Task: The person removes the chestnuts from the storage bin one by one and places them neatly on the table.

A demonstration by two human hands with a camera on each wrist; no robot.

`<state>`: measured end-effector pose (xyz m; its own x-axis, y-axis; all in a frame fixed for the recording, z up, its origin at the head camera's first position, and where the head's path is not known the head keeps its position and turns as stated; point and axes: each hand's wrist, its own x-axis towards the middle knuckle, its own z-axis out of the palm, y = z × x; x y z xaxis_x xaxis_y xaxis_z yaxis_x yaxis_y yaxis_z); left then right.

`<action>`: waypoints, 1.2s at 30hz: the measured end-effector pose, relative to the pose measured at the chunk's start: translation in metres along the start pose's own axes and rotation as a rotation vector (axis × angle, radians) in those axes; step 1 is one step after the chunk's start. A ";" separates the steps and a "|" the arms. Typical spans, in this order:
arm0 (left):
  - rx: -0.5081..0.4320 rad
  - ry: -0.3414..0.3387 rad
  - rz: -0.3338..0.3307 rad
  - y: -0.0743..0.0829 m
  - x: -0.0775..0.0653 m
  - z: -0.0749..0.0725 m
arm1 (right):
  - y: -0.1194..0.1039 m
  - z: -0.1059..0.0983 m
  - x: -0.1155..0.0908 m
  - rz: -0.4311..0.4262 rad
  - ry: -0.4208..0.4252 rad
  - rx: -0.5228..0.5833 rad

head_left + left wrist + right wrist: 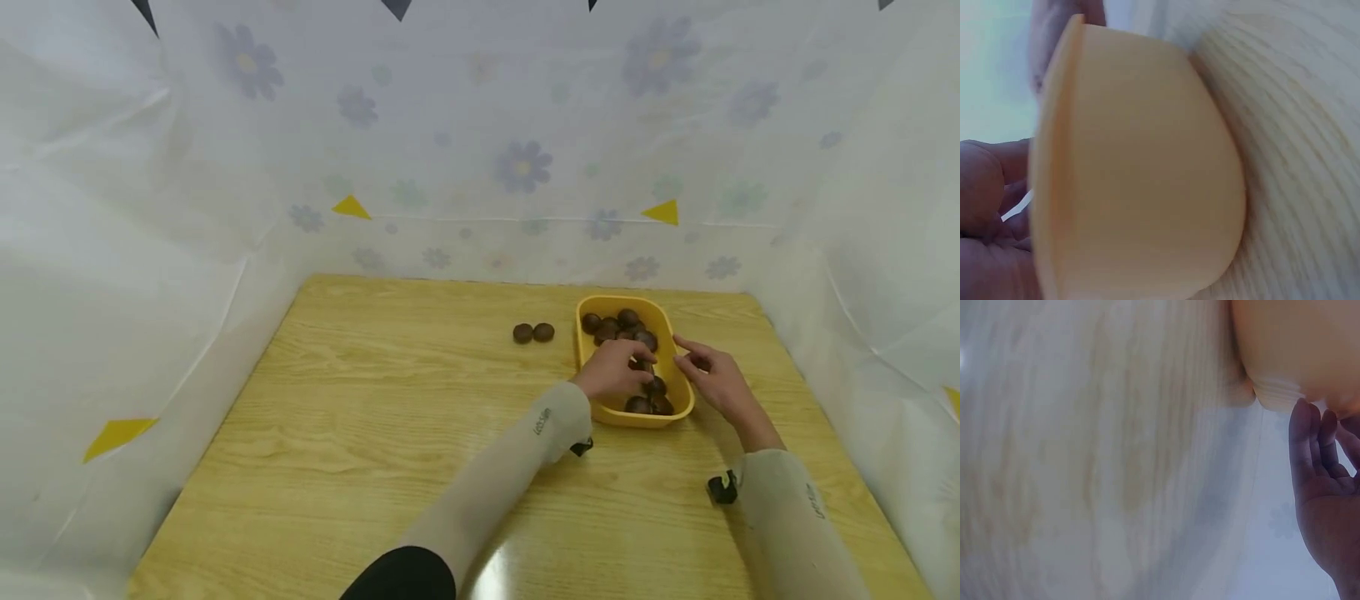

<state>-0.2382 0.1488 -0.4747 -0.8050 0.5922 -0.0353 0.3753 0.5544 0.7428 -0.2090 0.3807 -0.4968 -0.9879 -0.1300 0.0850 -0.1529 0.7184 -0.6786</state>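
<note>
A yellow plastic basket point(586, 340) with a raised rim holds several dark brown chestnuts point(628, 317). My left hand point(613, 367) reaches over its near left side, fingers and thumb bent around a dark chestnut inside; I cannot tell whether they grip it. The left wrist view has the basket's outer wall point(1147, 162) up close, with part of the hand behind the rim. At the basket's right side, my right hand point(716, 379) has its fingertips against the rim. Extended fingers point(1302, 434) show near the basket wall in the right wrist view.
Two chestnuts point(533, 333) lie side by side on the wooden table point(360, 400), left of the basket. White flowered sheeting point(465, 150) rises behind the table and along both sides. A small black clip-like piece point(722, 487) sits by the right cuff.
</note>
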 end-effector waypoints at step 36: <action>-0.370 0.466 -0.079 -0.114 -0.054 -0.110 | 0.001 -0.002 -0.003 -0.006 -0.001 0.018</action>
<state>-0.2882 -0.0109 -0.4843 -0.9719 0.1929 0.1349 0.1888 0.2963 0.9363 -0.2060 0.3828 -0.4962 -0.9870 -0.1347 0.0882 -0.1580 0.7056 -0.6908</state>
